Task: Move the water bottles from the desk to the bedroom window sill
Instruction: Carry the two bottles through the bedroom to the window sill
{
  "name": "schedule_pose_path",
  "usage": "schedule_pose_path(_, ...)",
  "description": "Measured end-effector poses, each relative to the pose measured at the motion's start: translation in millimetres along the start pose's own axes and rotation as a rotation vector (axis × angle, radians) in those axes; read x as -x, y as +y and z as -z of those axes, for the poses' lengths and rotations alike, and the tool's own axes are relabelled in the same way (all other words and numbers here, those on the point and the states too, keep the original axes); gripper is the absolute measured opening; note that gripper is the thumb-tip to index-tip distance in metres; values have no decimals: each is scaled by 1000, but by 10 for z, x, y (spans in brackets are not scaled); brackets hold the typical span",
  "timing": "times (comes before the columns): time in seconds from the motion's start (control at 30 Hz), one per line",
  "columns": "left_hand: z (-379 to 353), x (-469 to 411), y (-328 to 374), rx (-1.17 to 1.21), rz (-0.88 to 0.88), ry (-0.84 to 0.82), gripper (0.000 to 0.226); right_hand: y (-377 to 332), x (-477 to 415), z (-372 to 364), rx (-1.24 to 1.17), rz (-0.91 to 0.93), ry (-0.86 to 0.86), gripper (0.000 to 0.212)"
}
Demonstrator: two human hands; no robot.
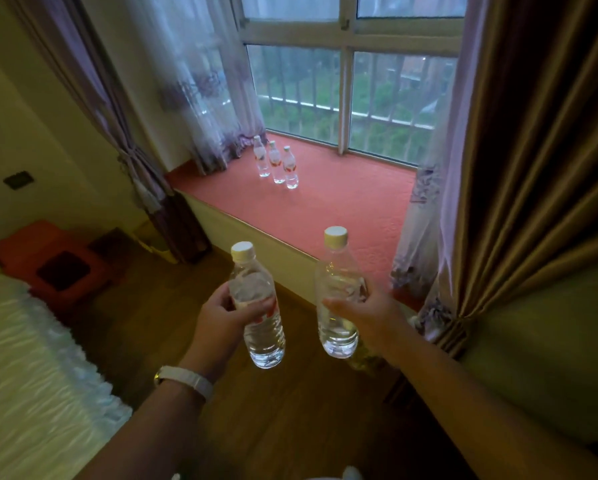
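My left hand (221,315) grips a clear water bottle (261,337) with a white cap, held upright over the wooden floor. My right hand (370,315) grips a second clear water bottle (337,271), also upright, just in front of the sill's near edge. The window sill (342,202) is a wide red-covered ledge under the window. Three water bottles (277,166) stand in a short row on the sill's far left, close to the sheer curtain.
A bed with white bedding (30,358) lies at the left. A red stool (51,258) stands on the wooden floor beyond it. Brown drapes (533,168) hang at the right and tied purple curtains (141,174) at the left of the window.
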State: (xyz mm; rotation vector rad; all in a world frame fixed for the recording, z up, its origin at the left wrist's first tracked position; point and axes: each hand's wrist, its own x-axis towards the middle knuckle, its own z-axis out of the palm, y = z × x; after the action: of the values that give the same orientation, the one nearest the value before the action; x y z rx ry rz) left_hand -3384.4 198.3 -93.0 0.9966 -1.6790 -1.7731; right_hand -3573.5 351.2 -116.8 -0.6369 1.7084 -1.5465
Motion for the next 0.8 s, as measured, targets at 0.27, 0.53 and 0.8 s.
schedule_pose_path(0.27, 165, -550, 212, -7, -61, 154, 47, -186, -905, -185, -28, -16, -71, 60)
schedule_pose_path(0.53, 781, -1532, 69, 26, -37, 223, 38, -298, -1904, -751, 1, -36, -128, 47)
schedule_pose_path(0.8, 1473, -2930, 60, 105, 26, 165, 41, -523, -3126, -1408, 69, -68, -58, 51)
